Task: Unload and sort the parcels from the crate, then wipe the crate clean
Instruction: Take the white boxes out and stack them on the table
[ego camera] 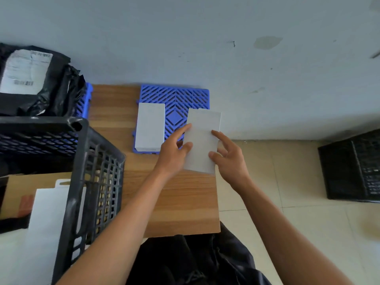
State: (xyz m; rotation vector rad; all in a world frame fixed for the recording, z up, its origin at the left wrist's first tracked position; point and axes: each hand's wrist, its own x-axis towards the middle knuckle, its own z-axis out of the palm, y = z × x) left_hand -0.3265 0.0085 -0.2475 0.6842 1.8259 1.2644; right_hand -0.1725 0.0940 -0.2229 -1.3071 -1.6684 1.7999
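A white box (202,138) hangs just over the right part of the blue lattice mat (176,97), held between both hands. My left hand (174,153) grips its left edge, thumb on top. My right hand (228,159) pinches its right edge with thumb and fingers. A second white box (150,126) lies flat on the mat's left part. The black plastic crate (90,182) stands at the left on the wooden table (185,198); inside it I see a white flat parcel (47,219) and a brown cardboard parcel (16,194).
A black poly-bag parcel with a white label (30,79) lies on another blue mat (84,101) at the back left. A second black crate (353,167) stands on the tiled floor at the right. The wall runs behind the table.
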